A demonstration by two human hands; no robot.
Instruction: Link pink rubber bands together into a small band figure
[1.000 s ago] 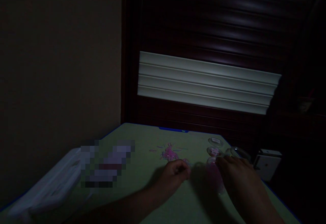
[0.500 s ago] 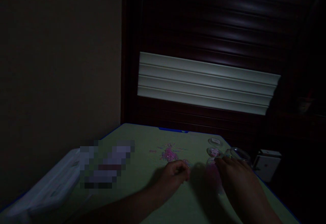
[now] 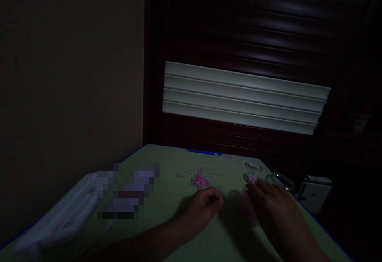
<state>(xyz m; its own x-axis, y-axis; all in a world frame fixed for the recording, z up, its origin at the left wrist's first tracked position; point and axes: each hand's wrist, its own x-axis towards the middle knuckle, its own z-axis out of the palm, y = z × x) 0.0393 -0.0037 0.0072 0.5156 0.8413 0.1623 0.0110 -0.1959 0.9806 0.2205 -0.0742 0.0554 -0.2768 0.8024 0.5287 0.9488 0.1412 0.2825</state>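
The light is dim. My left hand (image 3: 205,208) rests over the table just in front of a small pile of pink bands or strips (image 3: 200,180). Its fingers curl round to the thumb, and whatever they may hold is too small to make out. My right hand (image 3: 274,204) reaches with outstretched fingers over a clear container with pink contents (image 3: 249,208), partly hiding it. Its fingertips are by a small round clear dish with pink and white bits (image 3: 251,178). No object shows in this hand.
A round clear lid with a label (image 3: 253,167) lies at the back right, and an open clear jar (image 3: 283,181) is behind my right hand. On the left are a white case (image 3: 64,210) and a blurred-out item (image 3: 131,192). A white box (image 3: 315,193) stands beyond the right edge.
My right hand has shifted slightly left, its fingertips now nearer the small round dish. My left hand keeps nearly the same place and curl. The view has shifted slightly.
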